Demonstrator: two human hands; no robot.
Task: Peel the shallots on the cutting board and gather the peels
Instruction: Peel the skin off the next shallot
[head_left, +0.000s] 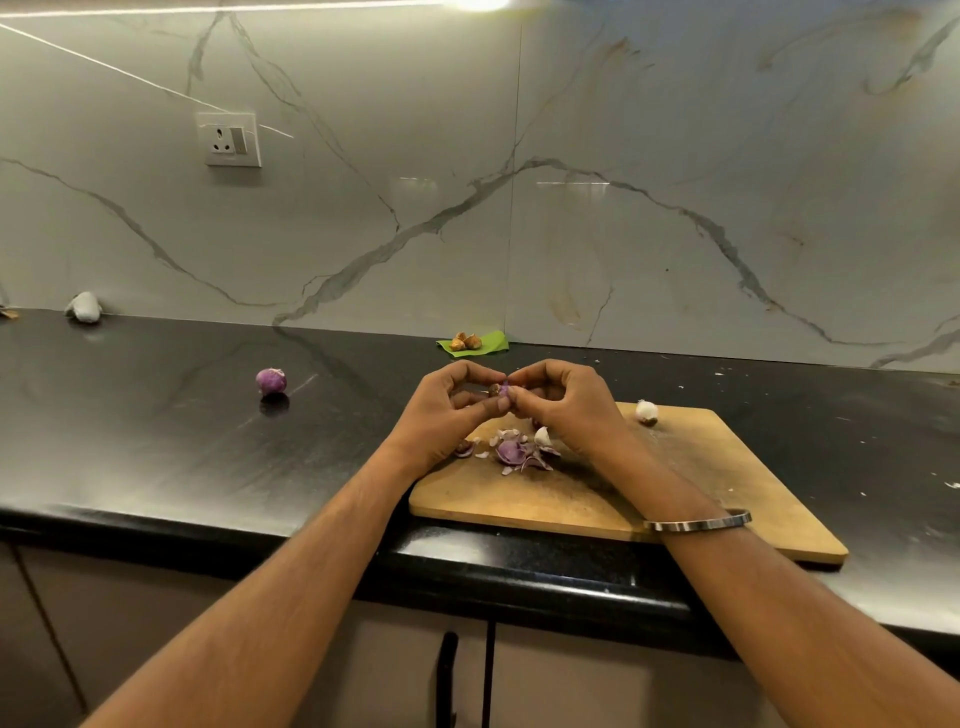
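Above the wooden cutting board (675, 483), my left hand (452, 405) and my right hand (561, 400) meet fingertip to fingertip, both pinching a small purple shallot (502, 389) that is mostly hidden by the fingers. A heap of purple and white peels (514, 451) lies on the board beneath the hands. One pale peeled shallot (542, 436) sits by the peels, half behind my right hand. Another peeled one (647, 411) rests at the board's far edge. A purple unpeeled shallot (271, 381) stands on the black counter to the left.
A green leaf with brown pieces (470, 343) lies against the marble backsplash behind the hands. A grey lump (83, 307) sits at the far left of the black countertop (156, 441). A wall socket (229, 139) is on the backsplash. The board overhangs the counter's front edge.
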